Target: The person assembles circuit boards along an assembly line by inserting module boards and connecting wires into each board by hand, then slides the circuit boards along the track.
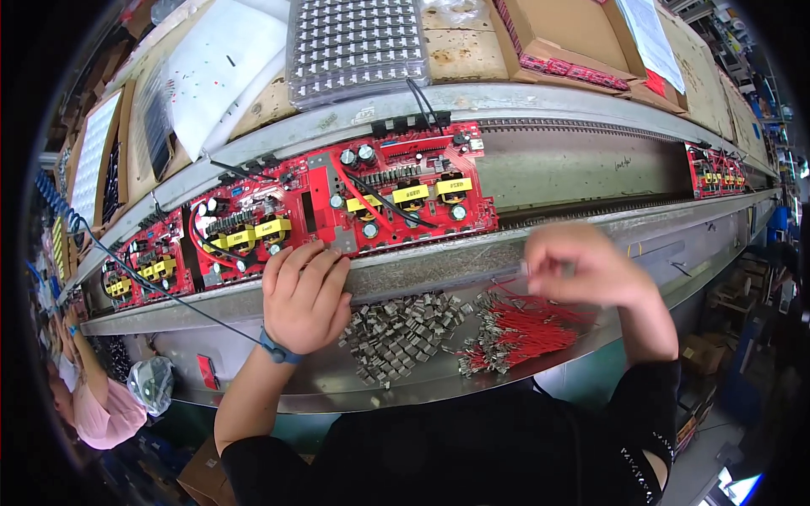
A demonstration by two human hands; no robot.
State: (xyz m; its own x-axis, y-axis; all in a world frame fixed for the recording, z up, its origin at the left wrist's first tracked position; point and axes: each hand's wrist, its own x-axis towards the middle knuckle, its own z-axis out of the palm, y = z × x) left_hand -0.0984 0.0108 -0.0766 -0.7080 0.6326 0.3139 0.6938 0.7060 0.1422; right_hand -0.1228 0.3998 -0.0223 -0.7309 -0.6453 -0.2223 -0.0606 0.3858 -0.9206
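My left hand lies over the metal rail, its fingers stretched toward the near edge of a red circuit board. A blue wrist strap with a coiled cord circles that wrist. The board carries yellow transformers, capacitors and red and black leads. My right hand hovers over the rail to the right, slightly blurred. Its thumb and forefinger are curled together; what they hold, if anything, is too small to make out. Beneath it lies a heap of red wires with metal ends, beside small metal parts.
More red boards stand in the track to the left, and another board sits far right. Behind the track are a plastic tray of small parts, white foam sheets and a cardboard box. Another person works at left.
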